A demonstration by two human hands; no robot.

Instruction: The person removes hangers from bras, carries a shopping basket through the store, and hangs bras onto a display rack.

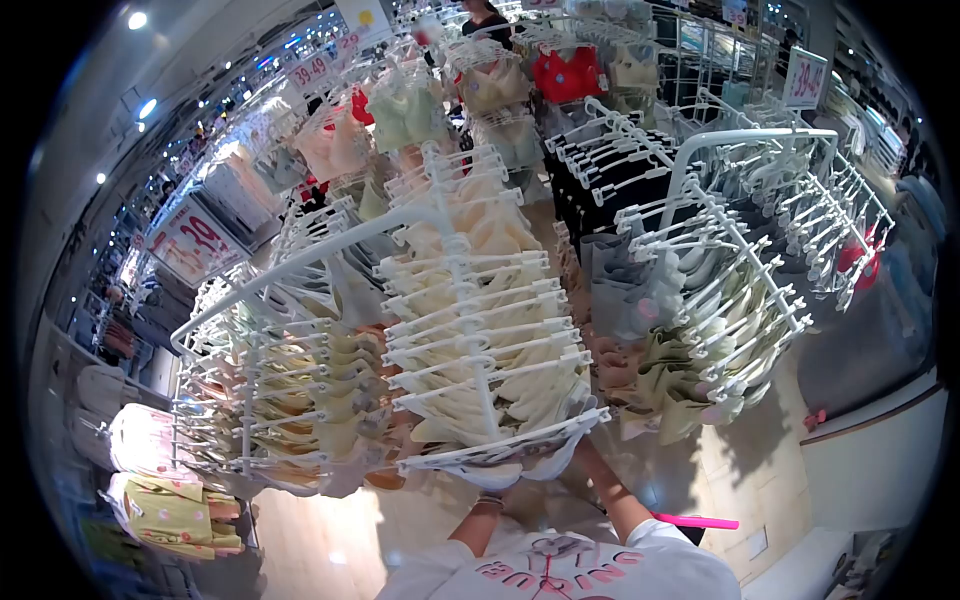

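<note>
A light bluish-white bra (505,470) hangs from a white hanger (505,441) at the front end of the middle rail. My left hand (492,492), with a band at the wrist, reaches up to the bra's lower edge. On the other side, my right hand (583,452) is at the bra's right cup. The bra covers the fingers of both hands, so their grip is hidden. Behind this hanger, several cream bras (535,375) hang in a close row.
White rails of hanging bras flank me, with beige ones (310,410) at left and grey and green ones (690,365) at right. A bright pink bar (695,521) lies beside my right forearm. Price signs (200,240) and a person (485,20) appear farther back.
</note>
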